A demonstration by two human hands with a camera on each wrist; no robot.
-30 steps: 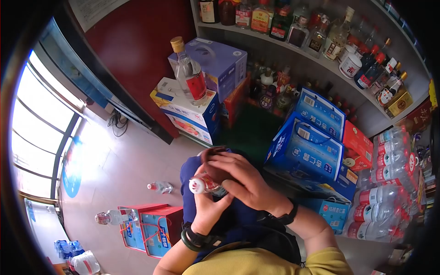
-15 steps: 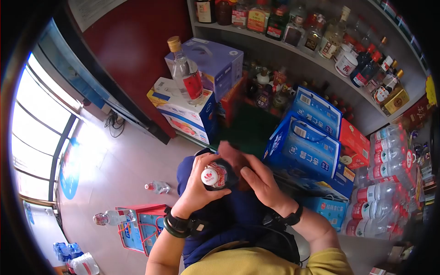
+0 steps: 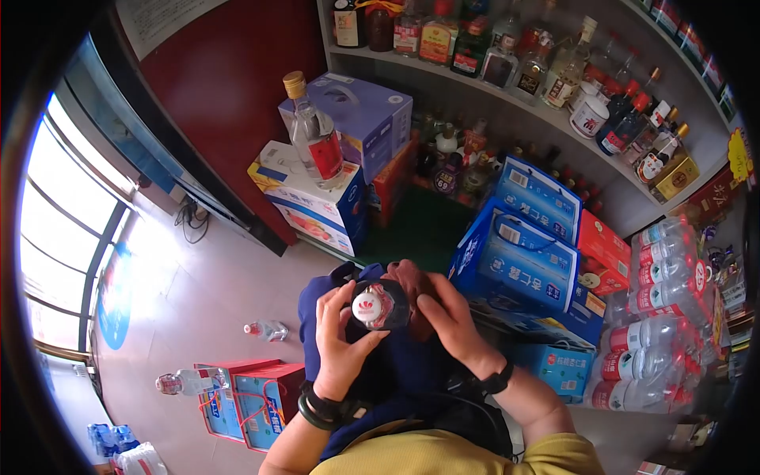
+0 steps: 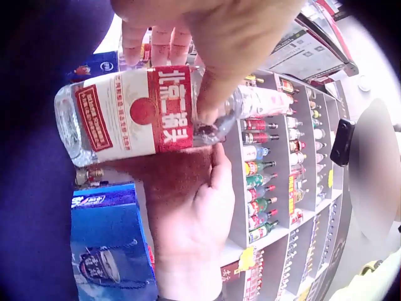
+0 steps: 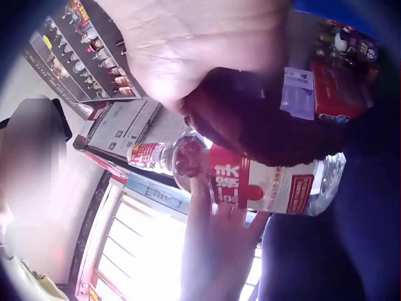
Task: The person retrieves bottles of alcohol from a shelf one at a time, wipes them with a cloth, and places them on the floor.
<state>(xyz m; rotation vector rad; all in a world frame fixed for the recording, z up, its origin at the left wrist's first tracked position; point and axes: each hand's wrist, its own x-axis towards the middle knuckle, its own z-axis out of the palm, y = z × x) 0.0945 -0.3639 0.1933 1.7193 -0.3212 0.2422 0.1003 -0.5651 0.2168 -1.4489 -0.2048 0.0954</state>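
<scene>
My left hand (image 3: 342, 344) grips a clear glass liquor bottle (image 4: 138, 116) with a white and red label, its fingers and thumb curled round the shoulder and neck. In the head view the bottle's white cap (image 3: 368, 305) points up at the camera. My right hand (image 3: 459, 324) holds a brown cloth (image 3: 412, 283) against the bottle's side. The right wrist view shows the cloth (image 5: 250, 116) bunched under that palm, lying along the bottle (image 5: 282, 185) and covering part of it.
A larger bottle with a gold cap (image 3: 317, 142) stands on a white carton (image 3: 309, 194) ahead. Blue cartons (image 3: 522, 253) and packs of bottled water (image 3: 653, 317) fill the right side, below shelves of liquor bottles (image 3: 507, 63). Small clear bottles (image 3: 267, 330) and a red-edged gift box (image 3: 261, 404) are at left.
The bottle has turned in my left hand, its cap moving rightward and up in the head view. My right hand and the cloth have shifted from over the bottle to its right side.
</scene>
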